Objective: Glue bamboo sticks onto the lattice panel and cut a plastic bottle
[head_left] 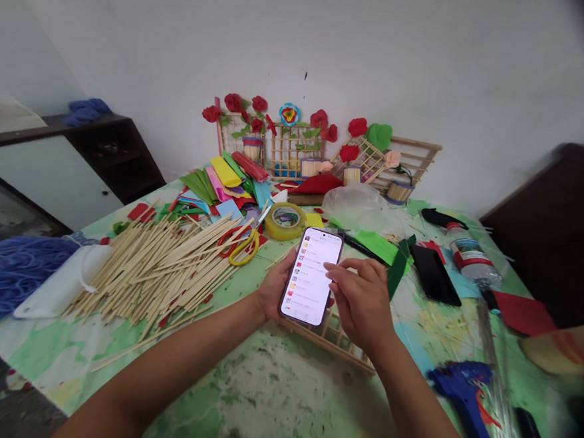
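Note:
A phone with a lit white screen showing a list is held upright in my left hand, whose fingers go behind it. At the screen's right edge is my right hand, its fingers bent and drawn together near the glass; whether a fingertip touches it I cannot tell. Under both hands lies a wooden stick lattice, partly hidden by the phone and my right hand.
Thin wooden sticks spread at left beside yellow-handled scissors and a tape roll. Stick frames with paper flowers lean on the wall. At right are a black phone, a bottle and a blue glue gun.

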Demonstrator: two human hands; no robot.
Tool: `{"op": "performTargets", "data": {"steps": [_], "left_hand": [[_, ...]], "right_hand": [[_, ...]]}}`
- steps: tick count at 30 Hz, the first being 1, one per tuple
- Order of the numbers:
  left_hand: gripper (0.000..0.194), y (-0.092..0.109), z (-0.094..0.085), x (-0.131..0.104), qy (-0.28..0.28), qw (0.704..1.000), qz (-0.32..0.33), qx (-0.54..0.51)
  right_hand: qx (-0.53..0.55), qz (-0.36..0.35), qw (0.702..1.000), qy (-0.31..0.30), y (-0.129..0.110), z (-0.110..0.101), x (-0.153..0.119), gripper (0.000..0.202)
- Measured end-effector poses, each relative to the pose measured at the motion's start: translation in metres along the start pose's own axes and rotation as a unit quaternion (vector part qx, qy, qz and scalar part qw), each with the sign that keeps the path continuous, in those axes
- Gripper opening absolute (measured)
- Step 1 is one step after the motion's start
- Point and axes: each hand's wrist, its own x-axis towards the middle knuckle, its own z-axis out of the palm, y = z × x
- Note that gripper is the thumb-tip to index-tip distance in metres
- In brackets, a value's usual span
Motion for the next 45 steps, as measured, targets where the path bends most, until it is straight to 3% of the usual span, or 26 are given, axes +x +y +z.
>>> {"op": "performTargets", "data": {"steps": [20, 28, 36, 45], "left_hand": [[0.067, 0.0010, -0.0027, -0.0008, -0.023, 0.999, -0.019, 0.030], [0.064, -0.0001, 0.0011, -0.0007, 0.000, 1.000, -0.005, 0.006], [0.064, 0.0019, 0.0031, 0.0013, 0.004, 1.000, 0.012, 0.004], [0.063, 0.0044, 0.0027, -0.0004, -0.022, 1.000, 0.008, -0.001]], "right_hand": [[-0.014, 0.018, 1.000, -0.003, 0.0039, -0.0006, -0.0010, 0.014], [-0.008, 0.025, 1.000, -0.003, 0.0032, -0.0001, -0.0004, 0.014], [0.062, -0.027, 0.997, -0.032, -0.0031, -0.0042, 0.0036, 0.014], [0.054, -0.022, 0.998, 0.007, -0.0017, -0.0057, 0.0030, 0.012]]}}
